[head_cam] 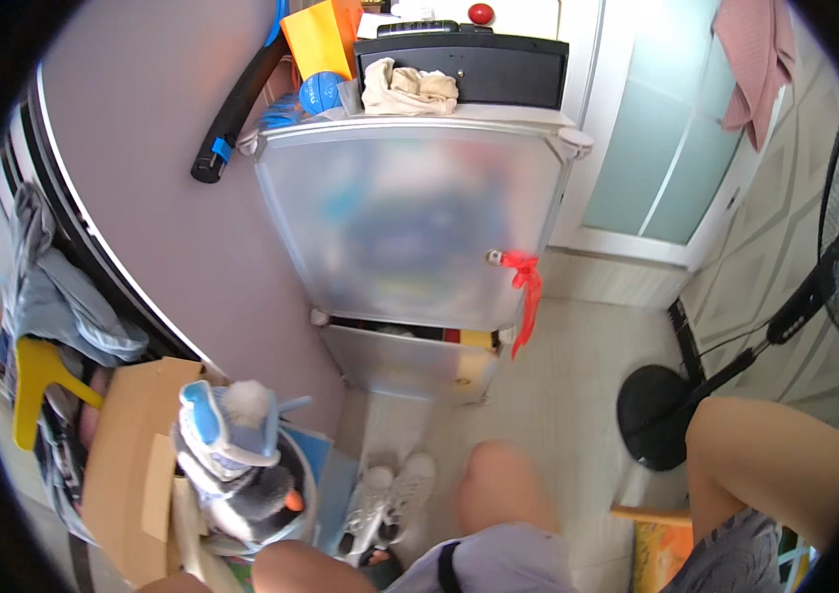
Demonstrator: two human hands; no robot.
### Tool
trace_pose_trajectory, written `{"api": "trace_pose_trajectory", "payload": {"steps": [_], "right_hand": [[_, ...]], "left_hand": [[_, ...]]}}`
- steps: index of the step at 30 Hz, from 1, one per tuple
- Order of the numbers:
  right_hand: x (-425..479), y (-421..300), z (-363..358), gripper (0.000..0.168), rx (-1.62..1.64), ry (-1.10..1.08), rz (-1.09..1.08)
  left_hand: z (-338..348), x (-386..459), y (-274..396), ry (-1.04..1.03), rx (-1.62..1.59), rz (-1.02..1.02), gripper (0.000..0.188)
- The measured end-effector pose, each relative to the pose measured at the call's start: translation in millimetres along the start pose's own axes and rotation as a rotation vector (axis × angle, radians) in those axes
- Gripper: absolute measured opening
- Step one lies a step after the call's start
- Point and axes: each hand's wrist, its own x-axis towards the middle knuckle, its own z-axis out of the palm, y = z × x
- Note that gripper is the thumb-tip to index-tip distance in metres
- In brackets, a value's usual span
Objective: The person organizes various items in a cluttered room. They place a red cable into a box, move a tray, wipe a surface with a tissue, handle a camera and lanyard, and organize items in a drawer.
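Observation:
Both my hands are out of view; only my bare knee (504,485) and light purple clothing (497,560) show at the bottom. Before me stands a cabinet with a frosted upper door (404,230), shut, with blurred shapes behind it. A red ribbon (527,285) is tied at its knob (494,257). Below, a frosted lower door (412,363) leans outward at the top, and things show in the gap. On the cabinet top are a black box (508,70), a cream cloth (412,89), a blue ball (321,92) and an orange bag (319,41).
Left are a cardboard box (126,459), a yellow hanger (37,385) and a bin with a penguin plush (256,489). White sneakers (408,485) lie on the floor. A standing fan's base (653,419) and another person's bent leg (768,452) are right. Behind is a frosted-glass door (656,148).

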Motion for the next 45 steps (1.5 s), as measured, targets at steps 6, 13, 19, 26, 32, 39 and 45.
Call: {"api": "trace_pose_trajectory", "payload": {"steps": [6,13,19,26,32,39,45], "right_hand": [[-3,-2,-5,0.042,-0.021,0.117,-0.01],[-5,-8,34,0.039,0.021,0.78,-0.042],[59,128,161,0.043,-0.068,0.942,0.64],[85,177,226,0.018,0.118,0.885,0.747],[68,160,248,0.006,0.225,0.887,0.553],[36,25,236,0.008,0.181,0.558,0.345],[51,-32,289,0.017,0.363,0.513,-0.199]], "left_hand": [[-2,11,3,-0.001,0.007,-0.014,0.018],[-32,43,20,0.06,-0.015,0.066,0.014],[-57,75,51,0.033,0.032,0.139,0.012],[-34,58,17,-0.204,0.164,-0.044,0.008],[-18,36,-13,-0.456,0.482,-0.291,0.011],[-23,19,-27,-0.407,0.855,-0.114,0.049],[-20,32,-26,-0.122,0.91,0.138,0.079]]}}
